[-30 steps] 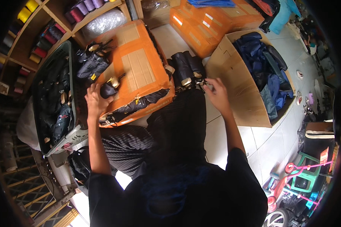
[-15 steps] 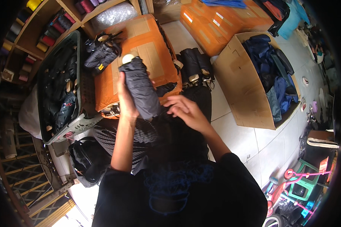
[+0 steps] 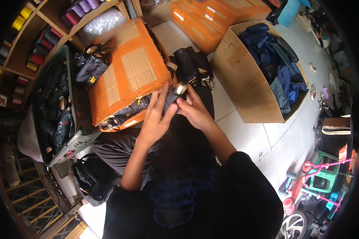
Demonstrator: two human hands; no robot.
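Note:
Between my two hands is a dark folded umbrella (image 3: pixel 170 99), its pale handle end (image 3: pixel 181 89) tilted up and away from me. My left hand (image 3: pixel 154 117) lies along its left side, fingers together and thumb pressed on the cloth. My right hand (image 3: pixel 194 109) closes round the handle end from the right, thumb near its base. The hands hide much of the umbrella. Just beyond, a taped orange carton (image 3: pixel 141 73) with a torn near side shows more folded umbrellas (image 3: pixel 135 106) inside. A bundle of dark umbrellas (image 3: pixel 92 67) rests on its left top.
A grey-green basket (image 3: pixel 70 119) of dark umbrellas stands at the left. More folded umbrellas (image 3: pixel 189 61) lie right of the carton. An open cardboard box (image 3: pixel 243 85) holds blue cloth. Thread spools (image 3: pixel 38 59) fill shelves; a pink scooter (image 3: pixel 307 167) stands lower right.
The umbrella has turned from lying lengthwise with its pale end far off to pointing its handle up at the right. My right hand has come in and taken hold; the view has shifted slightly.

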